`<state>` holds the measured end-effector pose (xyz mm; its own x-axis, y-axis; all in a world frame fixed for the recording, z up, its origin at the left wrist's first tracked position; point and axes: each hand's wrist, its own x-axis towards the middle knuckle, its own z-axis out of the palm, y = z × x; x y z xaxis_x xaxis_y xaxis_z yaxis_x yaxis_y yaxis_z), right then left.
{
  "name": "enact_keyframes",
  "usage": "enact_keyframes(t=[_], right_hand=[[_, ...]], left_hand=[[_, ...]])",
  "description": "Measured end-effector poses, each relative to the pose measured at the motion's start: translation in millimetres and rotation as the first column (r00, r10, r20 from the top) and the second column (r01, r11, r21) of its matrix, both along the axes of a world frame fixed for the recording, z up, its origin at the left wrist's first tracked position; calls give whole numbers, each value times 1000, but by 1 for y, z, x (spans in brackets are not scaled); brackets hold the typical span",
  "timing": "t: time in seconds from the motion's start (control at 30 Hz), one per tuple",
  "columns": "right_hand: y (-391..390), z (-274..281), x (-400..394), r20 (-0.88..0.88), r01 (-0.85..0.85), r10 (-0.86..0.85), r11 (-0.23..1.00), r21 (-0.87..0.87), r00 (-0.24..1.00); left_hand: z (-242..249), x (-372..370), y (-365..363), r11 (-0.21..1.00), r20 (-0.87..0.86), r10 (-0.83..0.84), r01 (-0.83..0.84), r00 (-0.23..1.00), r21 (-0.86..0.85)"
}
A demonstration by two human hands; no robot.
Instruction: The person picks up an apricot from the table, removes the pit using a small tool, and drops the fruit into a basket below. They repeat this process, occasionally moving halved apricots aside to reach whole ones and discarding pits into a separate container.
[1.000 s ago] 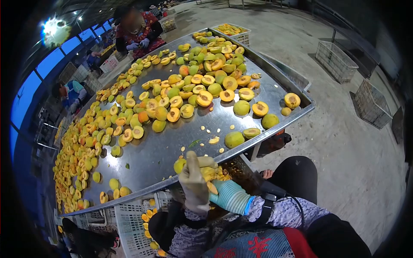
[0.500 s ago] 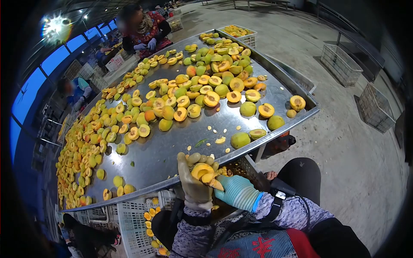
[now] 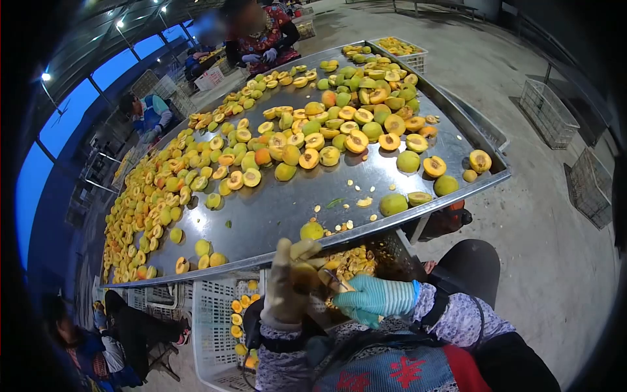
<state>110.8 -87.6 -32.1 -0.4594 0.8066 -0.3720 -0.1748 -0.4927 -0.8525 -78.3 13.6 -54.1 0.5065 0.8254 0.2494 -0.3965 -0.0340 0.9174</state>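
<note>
The left hand (image 3: 287, 284), in a pale glove, is raised over the near edge of the counter (image 3: 281, 215), thumb upright and the other fingers (image 3: 305, 248) reaching right, partly spread. A brownish round thing sits in its palm (too shaded to tell what). Just to the right, the right hand (image 3: 375, 297), in a striped blue glove, has its fingers bent in toward the left; whether they have hold of the small blurred object (image 3: 332, 279) between the hands, I cannot tell.

The fruit (image 3: 281, 150), much of it in halves, covers the far and left parts of the counter. A green fruit (image 3: 312, 230) rests at the near edge, just beyond the left hand, with pale scraps (image 3: 364, 202) and a leaf (image 3: 334, 202) farther off.

Under that edge stands a box (image 3: 409, 251) with yellow pieces (image 3: 356, 262) in it; left of it, a white crate (image 3: 204, 307) holds fruit halves (image 3: 245, 304). A co-worker (image 3: 261, 39) is at the far side, gloved hands together.
</note>
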Motion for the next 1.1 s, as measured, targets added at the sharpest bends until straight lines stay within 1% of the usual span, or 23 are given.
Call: enact_keyframes(t=[0.07,0.1,0.13,0.2,0.23,0.27,0.33,0.37,0.43,0.47,0.53,0.57,0.63,0.67,0.73,0.8,0.9,0.93,0.97,1.0,1.03,1.07,1.1], right_hand=[[-7,-8,4,-168,-31,31,1000,6,985],[-10,-13,4,-334,-68,69,998,17,940],[-11,-19,4,-327,-72,74,997,20,942],[-11,-28,5,-665,-223,30,952,-208,746],[-16,-15,6,-646,-189,-21,949,-253,763],[-15,-17,7,-641,-188,-18,949,-252,767],[-11,-23,6,-666,-186,55,974,-128,744],[-12,-18,6,-664,-189,60,974,-125,745],[-15,-4,6,-346,-47,-27,977,-206,938],[-15,-4,6,-346,-51,-23,978,-203,938],[-16,-5,9,-348,-63,5,986,-157,937],[-16,-4,9,-346,-64,6,986,-156,938],[-17,-1,5,-145,69,-85,992,-106,986],[-18,-1,5,-144,69,-84,992,-105,986],[-19,-1,4,-271,13,-81,970,-244,959],[-21,-12,6,-333,25,-112,966,-257,936],[-17,-21,8,-255,75,-151,956,-285,955],[-17,-22,9,-394,78,-189,957,-281,900],[-16,-25,11,-526,78,-220,957,-279,822],[-9,-30,14,-504,124,-237,961,-248,831],[-7,-22,15,-276,222,-283,947,-234,918],[-6,-13,15,-33,316,-328,929,-194,944],[-5,-12,13,-38,315,-328,929,-192,944]], left_hand=[[23,8,-6,969,25,-248,247,969,32],[-4,7,2,913,-14,-217,208,976,351],[3,6,0,913,-8,-213,202,977,355],[27,3,-7,918,-425,-259,358,867,171],[32,6,-9,942,-253,-335,316,908,-111],[30,5,-9,943,-248,-333,316,910,-106],[21,-3,-5,869,-175,-395,305,902,-389],[15,-3,-8,872,-174,-391,303,904,-385],[10,2,-17,965,-256,-251,221,933,-143],[15,4,-19,966,-257,-248,218,934,-140],[29,9,-23,965,-404,-110,195,908,176],[31,9,-25,965,-401,-109,194,909,178],[32,10,-27,942,-223,-265,202,938,-268],[30,11,-27,942,-222,-264,202,939,-268],[24,15,-28,945,-481,-130,254,867,204],[6,25,-30,987,-450,-114,51,886,-151],[13,23,-31,979,-631,145,-17,762,204],[24,19,-32,978,-630,150,-21,762,208],[35,12,-32,997,-619,55,-71,784,-2],[44,2,-30,971,-587,-32,-115,809,-211],[51,-17,-25,922,-590,-25,-210,807,-325],[59,-28,-40,908,-473,248,-373,846,-192],[47,-61,-29,925,-518,333,-378,788,20]])
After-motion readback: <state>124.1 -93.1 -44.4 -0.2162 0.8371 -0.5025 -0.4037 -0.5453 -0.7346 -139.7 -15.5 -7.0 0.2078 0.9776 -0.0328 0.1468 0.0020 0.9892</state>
